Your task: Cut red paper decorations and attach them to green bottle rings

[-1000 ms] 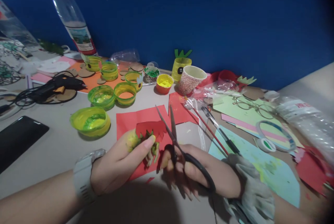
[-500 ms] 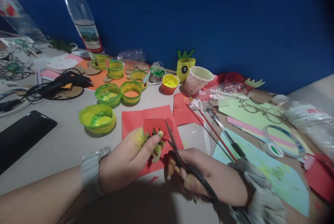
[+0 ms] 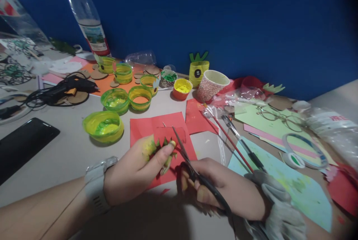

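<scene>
My left hand (image 3: 147, 165), with green and yellow paint stains and a grey watch (image 3: 97, 186) at the wrist, pinches a small piece of red paper (image 3: 170, 135) with a zigzag lower edge. My right hand (image 3: 215, 180) is closed round the dark handles of scissors (image 3: 186, 156). Their blades point up and left, slightly spread, beside the red piece; I cannot tell whether they touch it. Beneath both hands lies a larger sheet of red paper (image 3: 140, 126) on the table, with a small red scrap (image 3: 165, 191) near its front edge.
Green-and-yellow painted cups (image 3: 103, 128) stand at left, near a black phone (image 3: 28, 147) and a glue gun (image 3: 72, 85). Behind are a yellow paint cup (image 3: 181, 90), a patterned paper cup (image 3: 212, 85) and a bottle (image 3: 89, 20). A brush (image 3: 232, 141), pen (image 3: 246, 147) and tape roll (image 3: 304, 150) lie right.
The scissor blades have shifted slightly left over the red piece. My left hand still pinches it, and the objects around have not visibly moved.
</scene>
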Motion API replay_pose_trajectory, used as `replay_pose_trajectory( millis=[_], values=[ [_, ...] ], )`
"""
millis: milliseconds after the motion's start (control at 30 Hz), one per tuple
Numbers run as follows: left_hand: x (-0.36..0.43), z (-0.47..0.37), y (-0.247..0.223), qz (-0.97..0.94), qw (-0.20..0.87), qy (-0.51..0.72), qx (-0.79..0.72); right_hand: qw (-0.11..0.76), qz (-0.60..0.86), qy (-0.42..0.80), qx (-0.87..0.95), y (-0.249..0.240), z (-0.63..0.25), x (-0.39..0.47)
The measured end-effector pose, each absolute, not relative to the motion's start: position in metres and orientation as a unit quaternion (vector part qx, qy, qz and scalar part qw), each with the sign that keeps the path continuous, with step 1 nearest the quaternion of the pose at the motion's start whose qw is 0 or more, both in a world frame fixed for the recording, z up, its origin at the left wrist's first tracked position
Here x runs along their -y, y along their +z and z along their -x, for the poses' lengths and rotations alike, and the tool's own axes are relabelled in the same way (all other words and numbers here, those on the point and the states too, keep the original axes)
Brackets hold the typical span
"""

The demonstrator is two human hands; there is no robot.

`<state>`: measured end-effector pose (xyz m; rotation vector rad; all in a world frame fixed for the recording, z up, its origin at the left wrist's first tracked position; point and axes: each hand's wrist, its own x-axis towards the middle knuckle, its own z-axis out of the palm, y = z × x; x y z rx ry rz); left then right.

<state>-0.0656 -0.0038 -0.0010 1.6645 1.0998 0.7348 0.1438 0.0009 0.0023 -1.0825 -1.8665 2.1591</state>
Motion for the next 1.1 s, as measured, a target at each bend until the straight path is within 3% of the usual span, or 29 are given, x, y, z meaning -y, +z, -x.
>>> replay_pose_trajectory(
  millis=[1100],
  values=[
    [0.0037,0.0656,0.0002,-0.676,0.484,0.316,-0.457,0.071,0.358,0.72,0.59,-0.0056,-0.146,0.0011]
  ],
)
